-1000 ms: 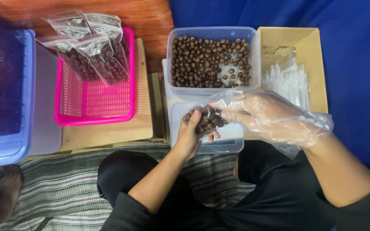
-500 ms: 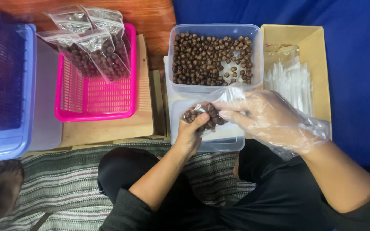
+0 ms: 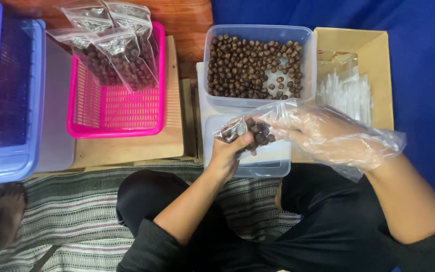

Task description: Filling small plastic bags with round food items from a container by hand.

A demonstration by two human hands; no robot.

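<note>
Blue cloth (image 3: 419, 55) and a strip of red-brown wood (image 3: 182, 20) form the backdrop in the head view, with a striped mat (image 3: 76, 216) spread below, on which a bare foot (image 3: 3, 214) of someone else rests at the left edge. A small clear bag (image 3: 245, 132), partly filled with brown balls, is held above an empty clear tub (image 3: 258, 163); the left hand (image 3: 226, 153) is wrapped around the bag from below, thumb pressed against its side. The right hand (image 3: 318, 132), covered by a loose plastic glove, is brought to the bag's mouth with the fingertips pinched together there; whether balls are gripped between them cannot be told. Just behind, a larger tub (image 3: 258, 63) is seen, most of its floor covered with the same brown balls. To its right, a cardboard box (image 3: 378, 55) is stocked with empty clear bags (image 3: 346, 90). On the left, a pink basket (image 3: 114, 113) is loaded at its far end with several filled bags (image 3: 112, 55), and a blue basket (image 3: 8, 100) is set beside it. The step in hand is judged to be filling of the bag. A steady hold with the mouth kept open would be called for next, so that nothing is spilled.
</note>
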